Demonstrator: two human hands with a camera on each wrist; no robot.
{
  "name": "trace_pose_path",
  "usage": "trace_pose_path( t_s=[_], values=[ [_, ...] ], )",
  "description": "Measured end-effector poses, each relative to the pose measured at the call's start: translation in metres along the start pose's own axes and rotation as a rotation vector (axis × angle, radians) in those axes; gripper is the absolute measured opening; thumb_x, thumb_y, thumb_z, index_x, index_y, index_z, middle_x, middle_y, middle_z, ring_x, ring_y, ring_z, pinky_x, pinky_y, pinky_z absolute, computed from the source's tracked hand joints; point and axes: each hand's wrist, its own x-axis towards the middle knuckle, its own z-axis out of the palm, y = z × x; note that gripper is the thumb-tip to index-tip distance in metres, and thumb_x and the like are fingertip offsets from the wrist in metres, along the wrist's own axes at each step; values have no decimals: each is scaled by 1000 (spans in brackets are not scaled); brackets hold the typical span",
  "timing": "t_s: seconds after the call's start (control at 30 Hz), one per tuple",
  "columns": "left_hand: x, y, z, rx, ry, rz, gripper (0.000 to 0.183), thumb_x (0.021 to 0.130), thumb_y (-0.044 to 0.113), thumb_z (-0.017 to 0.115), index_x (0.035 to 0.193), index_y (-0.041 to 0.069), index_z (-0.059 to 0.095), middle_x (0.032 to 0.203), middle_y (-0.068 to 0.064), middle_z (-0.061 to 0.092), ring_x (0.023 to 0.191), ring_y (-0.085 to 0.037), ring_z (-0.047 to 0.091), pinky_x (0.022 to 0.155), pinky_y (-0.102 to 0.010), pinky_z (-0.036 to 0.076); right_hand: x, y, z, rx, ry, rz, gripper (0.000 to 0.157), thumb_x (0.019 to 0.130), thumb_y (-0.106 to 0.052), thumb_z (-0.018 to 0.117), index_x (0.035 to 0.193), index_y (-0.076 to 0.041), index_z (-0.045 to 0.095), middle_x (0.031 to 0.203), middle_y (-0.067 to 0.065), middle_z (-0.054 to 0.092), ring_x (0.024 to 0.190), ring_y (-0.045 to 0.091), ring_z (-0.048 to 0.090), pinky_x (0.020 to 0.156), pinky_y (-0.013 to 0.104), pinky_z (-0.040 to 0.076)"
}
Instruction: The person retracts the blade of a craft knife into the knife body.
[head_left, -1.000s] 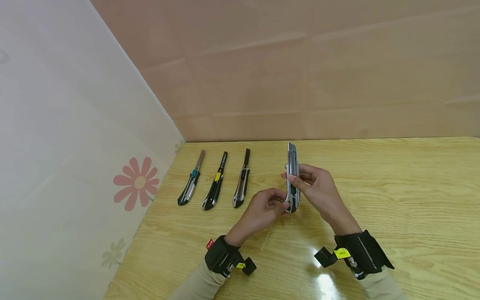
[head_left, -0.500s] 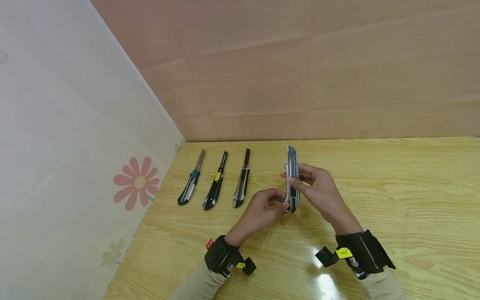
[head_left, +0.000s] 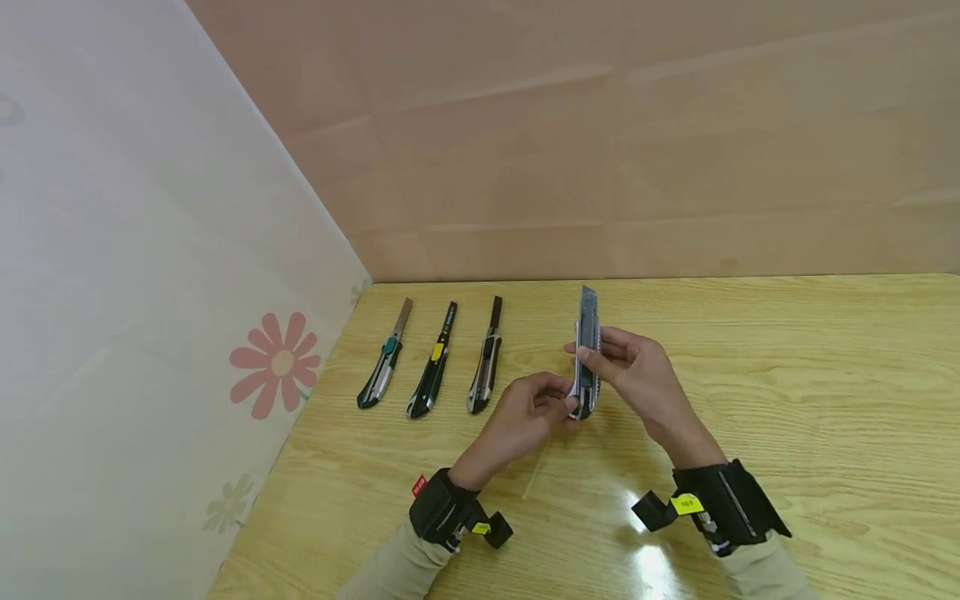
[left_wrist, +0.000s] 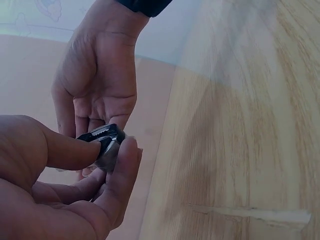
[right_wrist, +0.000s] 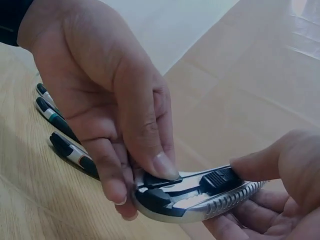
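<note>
A silver utility knife [head_left: 588,333] is held up over the table in the head view, its blade end pointing away from me. My left hand [head_left: 527,414] pinches its butt end between thumb and fingers. Higher on the body, my right hand [head_left: 647,382] grips it, fingers behind and thumb in front. In the right wrist view the right thumb [right_wrist: 260,162] lies right at the black slider [right_wrist: 220,180], while the left thumb [right_wrist: 162,165] presses the black end piece. The left wrist view shows the knife's butt end [left_wrist: 107,150] between the left fingertips; the rest is mostly hidden.
Three more utility knives lie in a row to the left on the wooden table [head_left: 787,400]: one with a teal slider [head_left: 382,371], one with a yellow slider [head_left: 431,375], one black and silver [head_left: 485,371]. A flowered panel [head_left: 150,292] borders the left side.
The knife has tilted slightly, showing more of its front face, and its tip sits a little farther right. The right thumb has shifted slightly along it. The left hand keeps its pinch.
</note>
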Motion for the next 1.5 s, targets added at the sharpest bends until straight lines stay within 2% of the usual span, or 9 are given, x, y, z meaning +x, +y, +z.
trace_pose_path(
  t_s=[0.1,0.27,0.4,0.63,0.83,1.37,1.5],
  values=[
    [1,0,1,2,16,7,24,104,5,60,125,-6,61,107,-13,66,98,-42,70,88,-50,59,0,2,1,25,-9,27,51,103,-34,65,141,-1,58,126,15,71,117,15,67,103,33,49],
    [3,-1,1,-4,43,16,23,102,3,62,122,-7,62,105,-13,66,98,-46,69,87,-52,59,1,4,5,33,-4,30,50,103,-39,63,137,-2,63,120,12,74,118,15,66,103,31,48],
    [4,-1,2,-13,49,18,22,101,3,63,121,-7,62,101,-12,65,97,-46,68,86,-53,59,1,4,6,25,13,21,47,104,-35,63,136,-1,63,119,12,74,114,14,68,105,31,46],
    [3,-2,1,-38,47,11,23,101,1,63,122,-7,61,101,-13,64,100,-49,67,88,-54,58,1,3,9,55,1,-22,42,105,-24,63,135,5,61,120,23,71,109,22,71,94,19,50],
    [3,-3,1,-36,49,9,23,101,2,63,121,-8,61,102,-13,64,100,-48,67,88,-52,59,1,3,9,65,-13,-34,41,105,-21,62,135,7,60,120,22,72,104,16,72,92,20,53],
    [4,-3,-1,8,53,22,22,101,4,64,120,-7,63,99,-11,65,95,-49,68,85,-55,58,1,2,8,63,-32,-18,44,105,-19,62,141,6,55,124,21,70,110,17,70,93,19,51],
    [4,-3,-1,7,51,19,22,101,3,64,120,-7,63,99,-11,65,96,-48,68,85,-55,58,1,2,8,71,-38,-1,44,104,-16,63,141,7,54,126,23,69,113,21,70,93,19,52]
  ],
)
